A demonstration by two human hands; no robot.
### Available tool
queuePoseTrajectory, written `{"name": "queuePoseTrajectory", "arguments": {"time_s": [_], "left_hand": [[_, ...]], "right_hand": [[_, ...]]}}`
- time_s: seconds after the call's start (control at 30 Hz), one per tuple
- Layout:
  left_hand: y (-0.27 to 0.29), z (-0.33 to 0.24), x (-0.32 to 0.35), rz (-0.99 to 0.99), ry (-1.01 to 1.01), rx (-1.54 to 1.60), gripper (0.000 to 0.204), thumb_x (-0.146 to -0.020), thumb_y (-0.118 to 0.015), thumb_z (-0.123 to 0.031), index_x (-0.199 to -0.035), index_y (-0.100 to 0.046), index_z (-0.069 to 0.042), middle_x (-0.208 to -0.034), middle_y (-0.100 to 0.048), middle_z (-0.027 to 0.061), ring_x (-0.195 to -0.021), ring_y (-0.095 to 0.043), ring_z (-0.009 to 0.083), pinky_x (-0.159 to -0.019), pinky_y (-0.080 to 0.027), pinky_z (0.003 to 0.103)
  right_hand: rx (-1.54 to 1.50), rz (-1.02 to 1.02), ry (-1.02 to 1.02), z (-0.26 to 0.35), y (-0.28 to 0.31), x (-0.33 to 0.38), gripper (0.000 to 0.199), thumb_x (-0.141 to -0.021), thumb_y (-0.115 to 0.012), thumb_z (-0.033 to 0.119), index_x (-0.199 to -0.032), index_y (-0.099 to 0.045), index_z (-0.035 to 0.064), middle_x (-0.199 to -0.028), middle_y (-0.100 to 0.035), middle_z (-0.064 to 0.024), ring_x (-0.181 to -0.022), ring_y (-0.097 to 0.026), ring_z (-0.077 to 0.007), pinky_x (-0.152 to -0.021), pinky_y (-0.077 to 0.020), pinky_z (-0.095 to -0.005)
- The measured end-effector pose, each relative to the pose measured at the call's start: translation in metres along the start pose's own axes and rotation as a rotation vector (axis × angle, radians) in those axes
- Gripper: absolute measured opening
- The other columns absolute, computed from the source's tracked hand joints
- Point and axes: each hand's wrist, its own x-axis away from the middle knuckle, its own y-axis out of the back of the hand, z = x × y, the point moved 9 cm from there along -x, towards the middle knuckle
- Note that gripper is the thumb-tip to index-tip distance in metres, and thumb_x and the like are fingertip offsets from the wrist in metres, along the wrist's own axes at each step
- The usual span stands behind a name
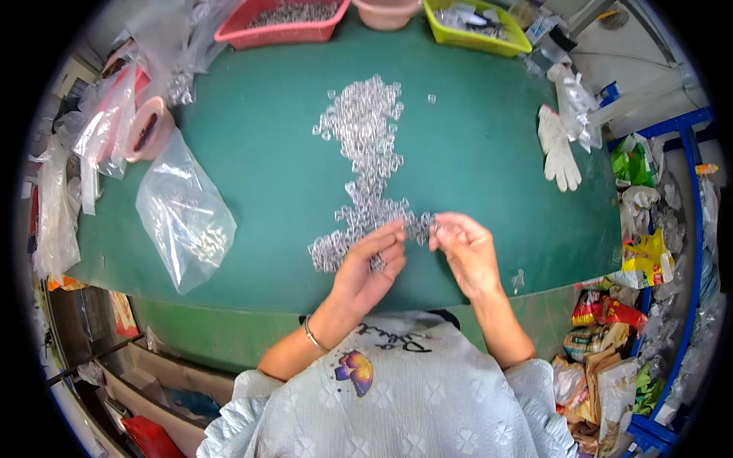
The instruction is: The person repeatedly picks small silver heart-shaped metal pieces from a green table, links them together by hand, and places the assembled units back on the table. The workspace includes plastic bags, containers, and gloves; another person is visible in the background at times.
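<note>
Just below the frame's centre, the left hand [372,263] and right hand [466,248] pinch small clear plastic rings [365,149] from the heap strewn up the green table [473,160]; light, stiff, slippery bits, I'd judge, best nipped at the rim by fingertips; a clear bag [183,210] lies left.

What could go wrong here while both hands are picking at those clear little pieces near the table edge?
1. The left hand and right hand work at the near end of the pile of clear small pieces, close to the green table edge; pieces may drop off.
2. One piece lies apart; more may scatter.
</note>
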Motion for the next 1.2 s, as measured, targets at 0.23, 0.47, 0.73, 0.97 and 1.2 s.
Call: {"name": "queuePoseTrajectory", "arguments": {"time_s": [0.23, 0.47, 0.73, 0.97, 1.2], "left_hand": [[-0.031, -0.015, -0.001, -0.042, -0.156, -0.602, 0.024, -0.089, -0.053, -0.013, -0.108, -0.056, 0.002, -0.069, -0.047, -0.0033, -0.052, -0.034, 0.0025, -0.046, -0.028, 0.017], [-0.041, -0.031, -0.003, -0.096, -0.174, -0.810, 0.020, -0.085, -0.060, -0.013, -0.100, -0.058, 0.000, -0.062, -0.044, -0.0053, -0.050, -0.034, 0.0023, -0.043, -0.025, 0.018], [-0.072, -0.052, -0.016, -0.064, -0.171, -0.991, 0.013, -0.082, -0.063, -0.009, -0.093, -0.065, -0.002, -0.065, -0.049, -0.0056, -0.051, -0.039, 0.0003, -0.042, -0.029, 0.016], [-0.082, -0.060, -0.017, -0.001, -0.300, -0.883, 0.013, -0.079, -0.064, -0.002, -0.091, -0.066, -0.001, -0.065, -0.049, -0.0051, -0.058, -0.041, 0.0012, -0.049, -0.032, 0.016], [-0.085, -0.069, -0.022, -0.005, -0.447, -0.936, 0.014, -0.078, -0.063, 0.001, -0.092, -0.063, 0.003, -0.065, -0.050, -0.0022, -0.052, -0.042, 0.0023, -0.045, -0.031, 0.017]], "right_hand": [[0.013, 0.044, -0.070, -0.002, -0.007, -0.004, 0.017, -0.080, -0.060, -0.002, -0.097, -0.058, -0.0049, -0.085, -0.062, -0.0104, -0.072, -0.059, -0.0147, -0.066, -0.0486, -0.0253], [0.363, 0.036, 0.205, 0.032, -0.031, -0.011, 0.011, -0.075, -0.066, -0.003, -0.085, -0.063, -0.0022, -0.082, -0.061, -0.0056, -0.075, -0.057, -0.0126, -0.066, -0.0466, -0.0244], [1.168, 0.152, 1.048, 0.110, -0.086, 0.001, 0.016, -0.059, -0.073, 0.003, -0.074, -0.068, 0.0074, -0.075, -0.058, -0.0012, -0.072, -0.052, -0.0193, -0.067, -0.0365, -0.0322], [1.090, 0.069, 0.995, 0.115, -0.087, -0.005, 0.020, -0.056, -0.074, 0.004, -0.075, -0.067, 0.0057, -0.077, -0.060, -0.0026, -0.074, -0.053, -0.0199, -0.069, -0.0361, -0.0315], [0.863, 0.051, 0.781, 0.102, -0.070, -0.024, 0.024, -0.058, -0.074, -0.003, -0.080, -0.066, 0.0004, -0.082, -0.063, -0.0085, -0.078, -0.054, -0.0233, -0.068, -0.0440, -0.0313]]}}
